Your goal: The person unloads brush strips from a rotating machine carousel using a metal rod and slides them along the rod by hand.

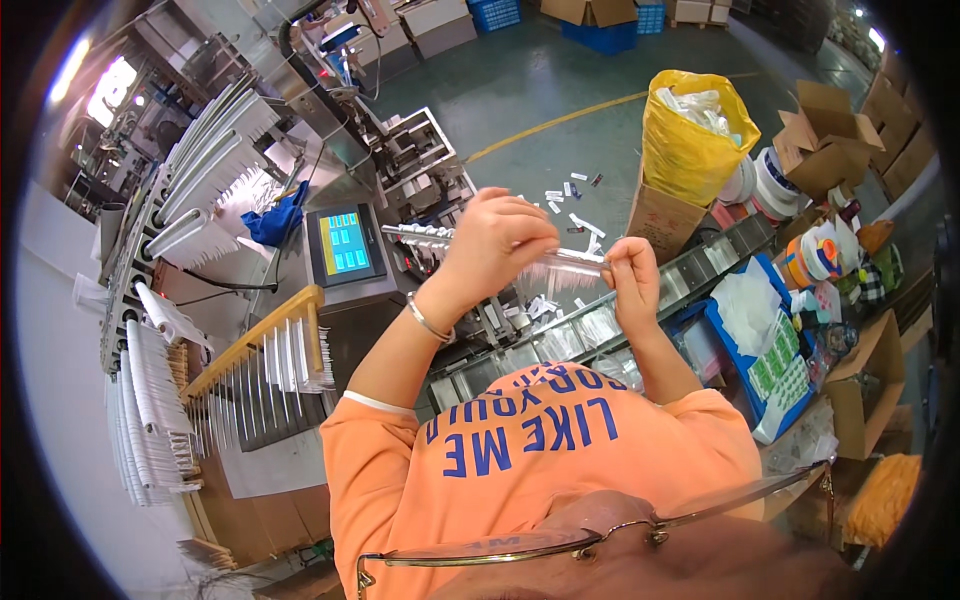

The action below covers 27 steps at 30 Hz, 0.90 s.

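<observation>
A thin, see-through strip with pale fringe-like pieces hanging below it (575,263) spans the gap between my two hands, in front of my chest. My right hand (635,280) pinches its right end between thumb and fingers. My left hand (497,240) is curled at the other end, its fingertips bent down against the strip; the exact grip there is partly hidden. Just left of and behind my left hand, a metal rod with a row of white pieces (415,236) sticks out from the machine (425,165). Below the hands runs a conveyor with metal compartments (595,325).
A touch screen (345,243) stands left, near a wooden rack (255,340) and hanging white bundles (150,410). A yellow bag (695,140) in a carton stands ahead right. Scraps (580,190) litter the floor. A blue tray (725,315) and open carton (868,385) are at right.
</observation>
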{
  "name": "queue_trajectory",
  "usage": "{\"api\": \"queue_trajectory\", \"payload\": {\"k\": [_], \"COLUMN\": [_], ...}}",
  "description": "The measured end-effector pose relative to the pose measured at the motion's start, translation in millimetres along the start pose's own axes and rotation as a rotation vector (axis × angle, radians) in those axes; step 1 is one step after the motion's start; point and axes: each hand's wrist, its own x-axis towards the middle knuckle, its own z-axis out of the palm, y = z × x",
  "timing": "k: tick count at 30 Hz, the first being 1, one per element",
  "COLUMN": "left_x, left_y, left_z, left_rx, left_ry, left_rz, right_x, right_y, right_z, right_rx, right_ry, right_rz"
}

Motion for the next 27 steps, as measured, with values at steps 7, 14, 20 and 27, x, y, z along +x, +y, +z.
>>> {"api": "queue_trajectory", "payload": {"k": [7,14,20,27], "left_x": [-27,-37,-45,-49], "left_y": [-33,-28,-35,-36], "left_z": [-56,-55,-57,-52], "left_rx": [0.157,0.116,0.054,0.01], "left_ry": [0.153,-0.242,0.116,-0.146], "left_rz": [-0.172,-0.254,-0.221,-0.353], "right_x": [3,6,8,9], "right_y": [-7,-10,-9,-11], "right_z": [-19,-20,-23,-26], "right_rx": [0.01,0.002,0.01,0.024], "right_ry": [0.025,-0.005,0.012,0.005], "right_rz": [-0.005,-0.019,-0.042,-0.046]}}
